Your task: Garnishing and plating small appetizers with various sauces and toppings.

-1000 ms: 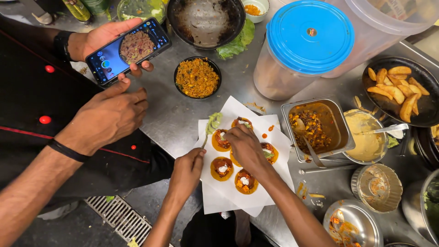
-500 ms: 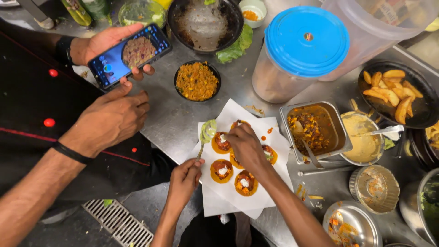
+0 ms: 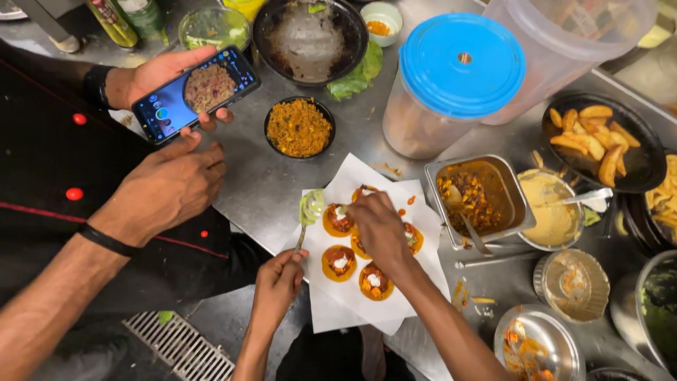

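White paper sheet (image 3: 395,310) is lying on the steel counter (image 3: 261,190); taking it as the landmark. Largest first: clear tub with blue lid (image 3: 462,67) is standing beyond the sheet's far right corner, touching a bigger clear container (image 3: 564,49) behind it. Black pan (image 3: 310,35) is sitting well beyond the sheet's far edge, black bowl of orange-yellow rice (image 3: 299,127) between pan and sheet. Steel tray of brown curry (image 3: 476,197) is sitting just right of the sheet.

On the sheet: small round orange-brown discs (image 3: 340,262) topped with red sauce and a white dab, in a tight cluster.

Right hand (image 3: 377,229) is hovering over the cluster, fingers pinched narrow at the far discs; can't tell what they're pinching. Left hand (image 3: 276,282) is closed on the handle of a spoon (image 3: 308,215) at the sheet's left edge. Spoon's long axis is running near to far, bowl pointing away from the person, smeared with green sauce.

Left of the sheet, another person's hand (image 3: 169,190) is resting half-curled, their other one gripping a phone (image 3: 194,95)
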